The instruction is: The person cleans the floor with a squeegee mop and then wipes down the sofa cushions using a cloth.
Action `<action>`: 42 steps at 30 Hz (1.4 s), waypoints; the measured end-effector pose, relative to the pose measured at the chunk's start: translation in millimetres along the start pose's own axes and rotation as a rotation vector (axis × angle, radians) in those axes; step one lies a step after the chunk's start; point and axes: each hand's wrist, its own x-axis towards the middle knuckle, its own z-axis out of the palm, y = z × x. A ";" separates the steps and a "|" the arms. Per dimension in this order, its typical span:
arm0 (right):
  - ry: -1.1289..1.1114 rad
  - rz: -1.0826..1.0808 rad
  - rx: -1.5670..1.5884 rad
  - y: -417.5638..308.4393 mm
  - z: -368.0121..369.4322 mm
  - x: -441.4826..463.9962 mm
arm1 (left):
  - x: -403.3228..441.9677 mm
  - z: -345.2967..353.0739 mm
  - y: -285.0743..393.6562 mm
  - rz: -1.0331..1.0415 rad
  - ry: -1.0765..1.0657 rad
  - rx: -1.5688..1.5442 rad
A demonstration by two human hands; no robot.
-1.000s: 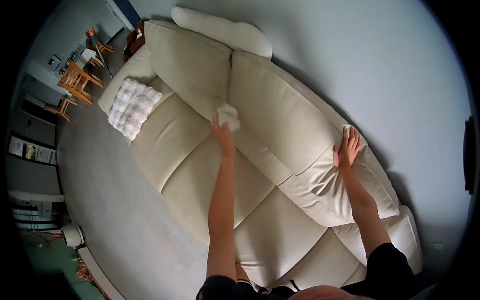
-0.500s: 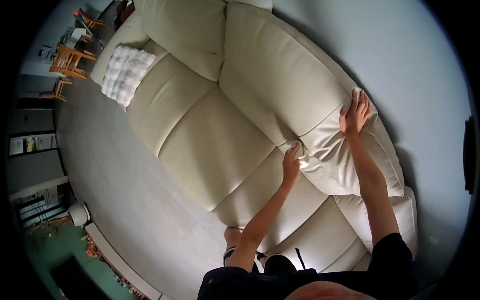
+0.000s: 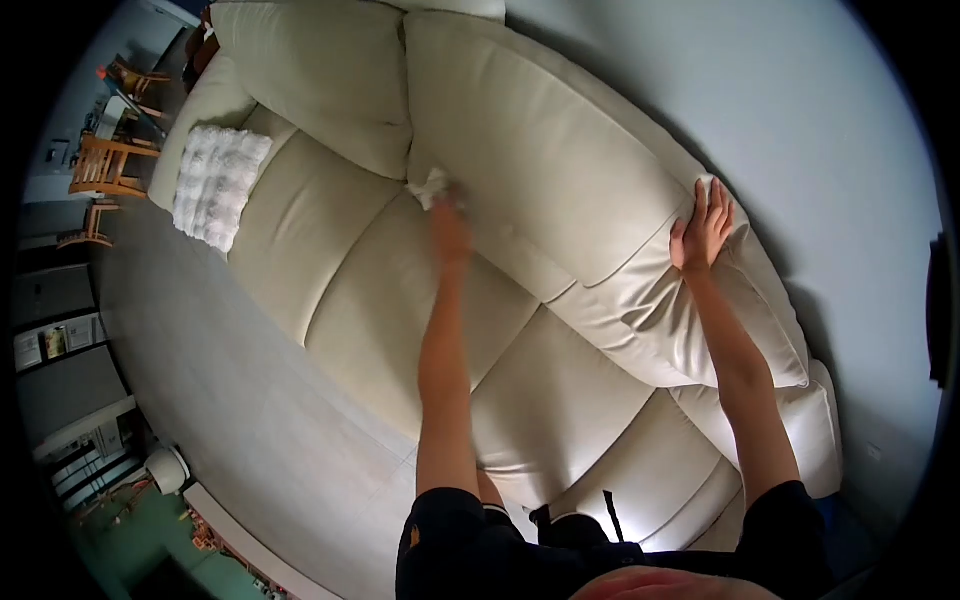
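Observation:
A long cream leather sofa [image 3: 430, 300] stretches across the head view. My left hand [image 3: 451, 225], smeared by motion, is closed on a crumpled white cloth [image 3: 431, 188]. The cloth touches the sofa at the crease where the backrest meets the seat, near the gap between two back cushions. My right hand [image 3: 705, 228] lies with fingers spread on the top edge of the backrest cushion [image 3: 560, 140], at the right. Wrinkles show in the leather below that hand.
A fluffy white pillow [image 3: 218, 188] rests at the sofa's far left end. Beyond it stand wooden chairs [image 3: 108, 165]. Grey floor [image 3: 250, 370] runs along the sofa's front. A pale wall [image 3: 780, 130] rises behind the backrest. A white round object [image 3: 167, 469] is at lower left.
My left hand has swept with the cloth along the backrest's base, away from me and to the left. My right hand stays on the cushion's top edge. The view has shifted slightly.

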 end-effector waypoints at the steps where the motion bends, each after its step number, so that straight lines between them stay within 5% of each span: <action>1: 0.042 -0.019 0.039 -2.6 -1.6 1.1 | -15.4 14.5 6.3 0.237 -0.061 0.209; 6: 0.049 -0.032 0.017 -5.5 -4.6 2.5 | -220.3 64.1 81.6 0.260 -0.206 0.049; 9: 0.064 -0.030 0.008 -8.5 -9.6 2.4 | -339.4 62.2 126.2 -0.038 -0.523 -0.286; 13: 0.038 -0.019 0.026 -8.1 -7.1 1.0 | -388.9 87.1 73.7 -0.265 -0.283 -0.341; 15: 0.041 -0.008 0.004 -7.1 -6.6 3.4 | -356.5 76.0 36.8 -0.340 -0.026 -0.493; 18: 0.045 -0.022 0.011 -5.0 -4.2 4.4 | -199.0 10.7 21.9 -0.377 0.266 -0.136; 23: 0.015 -0.036 -0.026 -2.8 0.4 3.0 | 16.5 -61.6 -5.8 -0.077 0.340 -0.261; 27: 0.048 -0.060 -0.010 -1.7 4.2 2.7 | 59.9 -41.8 -35.7 -0.085 0.253 -0.209; 29: 0.061 -0.074 -0.014 -3.1 5.4 3.6 | 36.6 -15.8 -42.2 -0.075 0.006 0.009; 31: 0.083 -0.093 -0.006 -7.1 0.8 3.5 | -30.2 4.6 -24.3 0.101 0.049 0.189; 36: 0.020 -0.038 -0.023 -8.1 -1.4 -0.1 | -256.3 37.5 58.1 -0.068 -0.328 -0.090; 40: 0.102 -0.074 -0.005 -5.3 -0.5 3.2 | -398.0 70.3 68.7 -0.354 -0.348 -0.385; 42: 0.091 -0.058 0.016 -8.7 -3.6 2.8 | -399.6 71.0 66.0 -0.391 -0.203 -0.367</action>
